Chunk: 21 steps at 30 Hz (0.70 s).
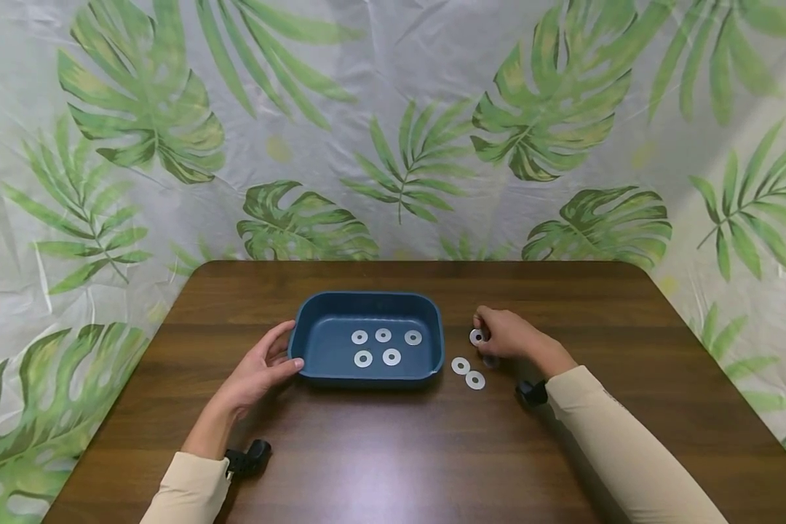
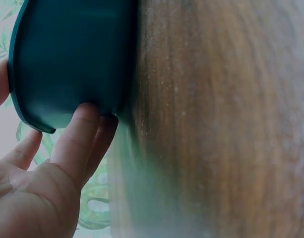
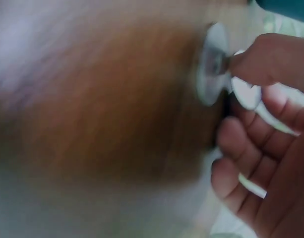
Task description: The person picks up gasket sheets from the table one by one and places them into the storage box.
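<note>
A dark blue rectangular tray stands on the table with several flat metal washers inside on its bottom. My left hand grips the tray's left end, thumb at the rim and fingers against the outer wall, as the left wrist view also shows. Right of the tray, my right hand is low over the table, pinching a washer between thumb and finger; its other fingers are curled. Another washer lies by the thumb tip, partly under the hand in the head view. Two overlapping washers lie nearer to me.
The brown wooden table reaches back to a pale curtain with green leaf prints. Black wrist straps with small cameras sit on both wrists, below light beige sleeves.
</note>
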{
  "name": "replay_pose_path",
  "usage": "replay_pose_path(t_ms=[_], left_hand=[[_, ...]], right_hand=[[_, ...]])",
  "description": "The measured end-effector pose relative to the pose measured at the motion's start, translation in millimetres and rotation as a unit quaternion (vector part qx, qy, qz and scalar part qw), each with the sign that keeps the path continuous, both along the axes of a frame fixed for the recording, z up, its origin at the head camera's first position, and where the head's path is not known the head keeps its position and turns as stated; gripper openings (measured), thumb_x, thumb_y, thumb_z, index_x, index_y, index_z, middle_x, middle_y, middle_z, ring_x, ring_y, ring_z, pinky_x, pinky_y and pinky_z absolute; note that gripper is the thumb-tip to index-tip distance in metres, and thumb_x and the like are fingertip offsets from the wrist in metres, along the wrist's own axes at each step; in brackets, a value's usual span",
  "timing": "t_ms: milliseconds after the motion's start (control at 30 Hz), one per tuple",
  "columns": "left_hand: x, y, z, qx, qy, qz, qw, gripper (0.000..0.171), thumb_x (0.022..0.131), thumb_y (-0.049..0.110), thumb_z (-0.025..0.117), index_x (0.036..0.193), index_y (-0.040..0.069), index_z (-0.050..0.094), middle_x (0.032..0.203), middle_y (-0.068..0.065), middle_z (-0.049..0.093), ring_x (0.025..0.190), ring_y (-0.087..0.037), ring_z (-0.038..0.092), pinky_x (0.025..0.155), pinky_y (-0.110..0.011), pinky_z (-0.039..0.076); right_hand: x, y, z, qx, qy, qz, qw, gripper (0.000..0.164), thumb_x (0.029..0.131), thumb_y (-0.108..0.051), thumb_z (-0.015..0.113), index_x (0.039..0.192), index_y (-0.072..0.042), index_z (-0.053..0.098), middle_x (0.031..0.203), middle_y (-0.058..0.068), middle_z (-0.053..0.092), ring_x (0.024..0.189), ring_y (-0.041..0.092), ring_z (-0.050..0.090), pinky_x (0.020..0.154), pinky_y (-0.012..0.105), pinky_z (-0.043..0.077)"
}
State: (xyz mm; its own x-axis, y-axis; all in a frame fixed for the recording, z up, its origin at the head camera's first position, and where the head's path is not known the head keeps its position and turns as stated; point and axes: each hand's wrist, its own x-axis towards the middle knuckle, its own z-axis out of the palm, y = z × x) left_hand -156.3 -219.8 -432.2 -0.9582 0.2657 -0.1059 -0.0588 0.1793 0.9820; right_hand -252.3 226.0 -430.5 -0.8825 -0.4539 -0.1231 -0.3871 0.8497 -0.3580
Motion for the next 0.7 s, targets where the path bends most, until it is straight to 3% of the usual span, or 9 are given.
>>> replay_pose_path(t_ms=[100,267,700], left_hand=[[-0.2,0.2,0.6,-0.001,0.001,0.0,1.0,0.075,0.097,0.008,0.06,0.157,0.007,0.017,0.155,-0.032,0.032,0.134,-0.045,0.046,0.088,-0.016,0.05],[0.0,0.5,-0.6,-0.004,-0.001,0.002,1.0,0.075,0.096,0.008,0.061,0.157,0.007,0.017,0.153,-0.032,0.034,0.134,-0.044,0.047,0.088,-0.016,0.05],[1.1,0.5,0.8,0.0,-0.006,-0.001,1.0,0.076,0.097,0.009,0.061,0.158,0.008,0.016,0.157,-0.031,0.029,0.139,-0.048,0.041,0.088,-0.016,0.05]], right_hand=[[2.0,5.9,-4.8,-0.035,0.012,0.018,0.999,0.027,0.082,-0.01,0.072,0.103,-0.007,0.055,0.087,0.005,0.063,0.077,0.016,0.055,0.073,0.032,0.045],[1.3,14.9,-9.2,-0.076,-0.011,0.034,0.996,0.036,0.08,-0.004,0.072,0.114,-0.003,0.06,0.098,0.008,0.069,0.086,0.016,0.061,0.078,0.034,0.049],[0.7,16.7,-10.5,-0.079,-0.02,0.037,0.996,0.031,0.084,-0.004,0.07,0.115,-0.002,0.065,0.098,0.007,0.07,0.089,0.016,0.063,0.081,0.036,0.051]])
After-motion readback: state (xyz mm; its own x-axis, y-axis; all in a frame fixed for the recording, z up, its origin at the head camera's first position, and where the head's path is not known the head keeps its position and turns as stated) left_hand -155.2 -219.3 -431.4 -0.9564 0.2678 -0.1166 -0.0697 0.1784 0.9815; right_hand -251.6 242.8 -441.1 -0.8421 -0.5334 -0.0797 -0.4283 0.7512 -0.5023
